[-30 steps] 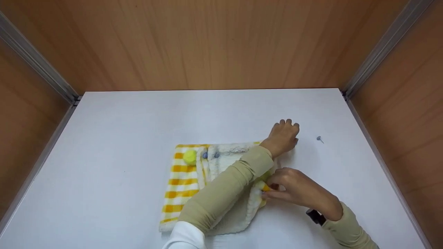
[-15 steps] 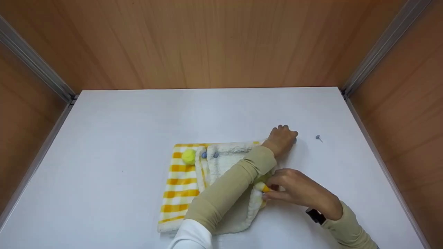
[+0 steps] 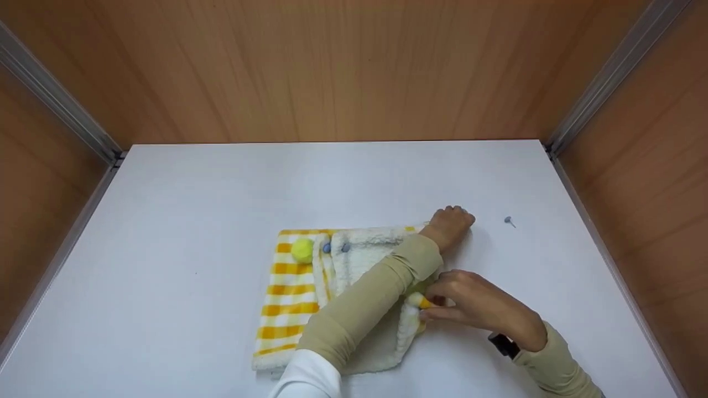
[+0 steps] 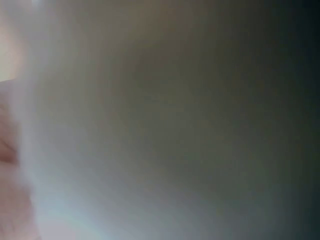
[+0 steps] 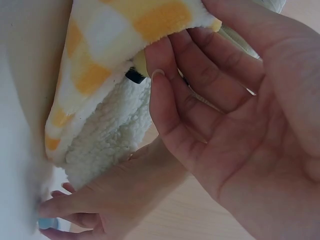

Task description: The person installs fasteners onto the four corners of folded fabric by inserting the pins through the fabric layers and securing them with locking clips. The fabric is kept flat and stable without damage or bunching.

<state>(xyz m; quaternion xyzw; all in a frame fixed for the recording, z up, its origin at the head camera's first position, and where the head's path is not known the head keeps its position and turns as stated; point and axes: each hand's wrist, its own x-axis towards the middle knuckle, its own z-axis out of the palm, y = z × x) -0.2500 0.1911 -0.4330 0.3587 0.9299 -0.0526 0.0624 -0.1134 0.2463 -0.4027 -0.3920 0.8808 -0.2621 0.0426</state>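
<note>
A yellow-and-white checked fleece blanket point(image 3: 290, 290) with a fluffy white lining lies folded on the table. My right hand point(image 3: 470, 298) pinches its raised edge at the near right; the right wrist view shows the checked cloth point(image 5: 90, 70) by the fingers. My left arm crosses over the blanket, and my left hand point(image 3: 451, 225) is low beyond the far right corner. In the right wrist view this hand point(image 5: 110, 205) holds a small light-blue piece point(image 5: 47, 223) between thumb and fingers, apparently a pin head. The left wrist view is mostly blurred.
A loose blue-headed pin point(image 3: 509, 221) lies on the white table point(image 3: 166, 221) to the right of my left hand. Two blue pin heads point(image 3: 327, 248) sit on the blanket's far edge, by a yellow-green pompom point(image 3: 302, 251). Wooden panels point(image 3: 343, 72) stand round the table.
My left hand has come slightly nearer and lower, toward the blanket's far right corner, and its fingers look more bunched. My right hand keeps its grip in the same place.
</note>
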